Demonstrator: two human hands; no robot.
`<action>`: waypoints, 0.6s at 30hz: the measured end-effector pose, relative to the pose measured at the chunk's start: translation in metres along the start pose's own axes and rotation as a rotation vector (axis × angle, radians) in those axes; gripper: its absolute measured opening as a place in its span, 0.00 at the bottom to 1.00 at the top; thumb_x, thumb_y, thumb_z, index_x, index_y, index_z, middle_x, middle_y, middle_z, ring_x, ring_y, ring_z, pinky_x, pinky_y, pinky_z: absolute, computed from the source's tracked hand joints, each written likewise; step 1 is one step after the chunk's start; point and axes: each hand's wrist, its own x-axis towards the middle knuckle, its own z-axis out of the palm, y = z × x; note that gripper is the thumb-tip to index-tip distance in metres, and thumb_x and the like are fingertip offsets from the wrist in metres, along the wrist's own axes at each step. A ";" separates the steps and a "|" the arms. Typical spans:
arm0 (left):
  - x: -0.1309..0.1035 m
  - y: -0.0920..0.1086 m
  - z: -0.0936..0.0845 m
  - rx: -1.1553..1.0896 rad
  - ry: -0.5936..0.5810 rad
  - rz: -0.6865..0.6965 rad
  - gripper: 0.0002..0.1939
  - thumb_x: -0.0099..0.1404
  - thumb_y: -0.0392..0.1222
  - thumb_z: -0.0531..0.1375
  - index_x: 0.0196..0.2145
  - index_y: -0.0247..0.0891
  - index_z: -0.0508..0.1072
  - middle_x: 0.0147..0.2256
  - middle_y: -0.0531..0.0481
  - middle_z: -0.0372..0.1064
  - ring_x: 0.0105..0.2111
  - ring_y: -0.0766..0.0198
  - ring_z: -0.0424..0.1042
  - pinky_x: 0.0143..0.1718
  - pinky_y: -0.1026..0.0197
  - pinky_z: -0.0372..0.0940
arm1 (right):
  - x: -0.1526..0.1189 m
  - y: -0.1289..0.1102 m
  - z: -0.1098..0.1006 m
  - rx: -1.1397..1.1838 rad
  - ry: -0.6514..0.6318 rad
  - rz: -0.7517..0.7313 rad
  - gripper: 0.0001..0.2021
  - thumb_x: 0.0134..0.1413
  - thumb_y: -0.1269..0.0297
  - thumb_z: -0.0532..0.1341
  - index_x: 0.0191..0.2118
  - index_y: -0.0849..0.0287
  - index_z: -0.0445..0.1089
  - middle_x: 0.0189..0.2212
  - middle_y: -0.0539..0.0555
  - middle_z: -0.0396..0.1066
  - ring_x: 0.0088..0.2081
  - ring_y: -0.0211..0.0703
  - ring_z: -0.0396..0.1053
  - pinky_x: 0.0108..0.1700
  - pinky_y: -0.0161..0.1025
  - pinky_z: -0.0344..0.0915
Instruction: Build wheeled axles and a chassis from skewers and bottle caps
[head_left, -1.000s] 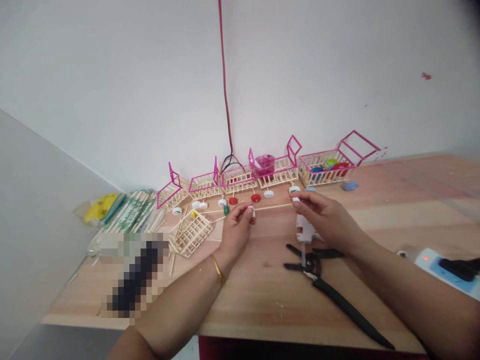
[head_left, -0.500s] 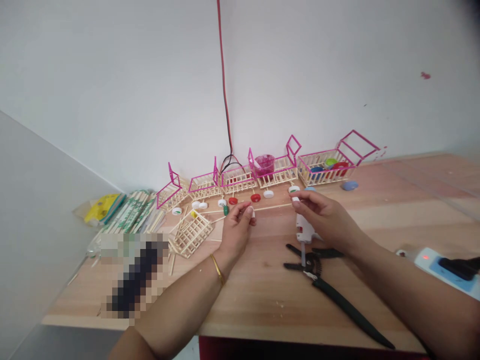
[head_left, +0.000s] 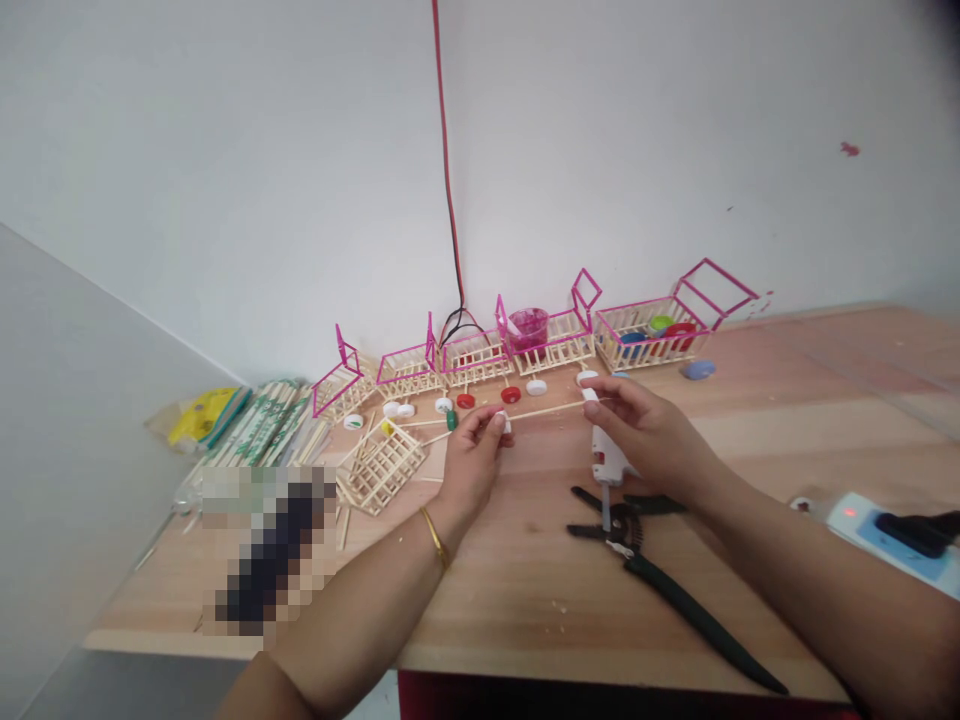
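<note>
Stick point(head_left: 544, 410) is pinched at both ends, held level just above the table point(head_left: 525, 590), in front of the row of pink-edged baskets point(head_left: 517, 350). My left hand point(head_left: 469, 465) has thumb and fingers closed on the left end, where a small white cap point(head_left: 505, 423) sits on it; right hand point(head_left: 649, 435) is closed on the right end, at another white bit by my fingertips, prob. a 2nd cap. Holding both ends keeps it straight and off the wood, I'd say so the ends stay lined up. Glue gun point(head_left: 607, 460) lies just under my right hand, cutters point(head_left: 652, 570) near it, both w/in easy reach. Loose caps point(head_left: 511, 394) lie between stick and baskets. A bare stick basket point(head_left: 382, 465) lies left of my left hand, stick packs point(head_left: 262, 425) further left.
</note>
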 end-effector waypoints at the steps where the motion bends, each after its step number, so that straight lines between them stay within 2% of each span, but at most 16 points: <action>1: 0.000 0.000 0.000 -0.004 -0.001 0.002 0.14 0.58 0.48 0.63 0.38 0.37 0.72 0.29 0.53 0.67 0.28 0.71 0.66 0.34 0.66 0.62 | 0.000 -0.001 0.000 -0.005 0.003 0.000 0.21 0.49 0.51 0.61 0.48 0.56 0.65 0.28 0.50 0.69 0.19 0.34 0.61 0.17 0.34 0.60; 11: -0.001 0.003 0.003 -0.020 -0.044 -0.032 0.15 0.57 0.49 0.63 0.37 0.36 0.72 0.27 0.54 0.66 0.25 0.71 0.66 0.29 0.66 0.62 | 0.001 0.002 0.001 -0.001 0.006 -0.056 0.22 0.49 0.51 0.61 0.47 0.58 0.66 0.30 0.52 0.69 0.22 0.36 0.63 0.19 0.34 0.61; 18: 0.001 0.001 0.003 -0.044 0.007 -0.040 0.16 0.55 0.49 0.64 0.36 0.35 0.73 0.27 0.54 0.67 0.25 0.71 0.66 0.30 0.66 0.62 | 0.001 0.007 0.001 -0.016 -0.015 -0.074 0.20 0.49 0.51 0.61 0.45 0.56 0.66 0.30 0.51 0.67 0.23 0.37 0.64 0.19 0.34 0.63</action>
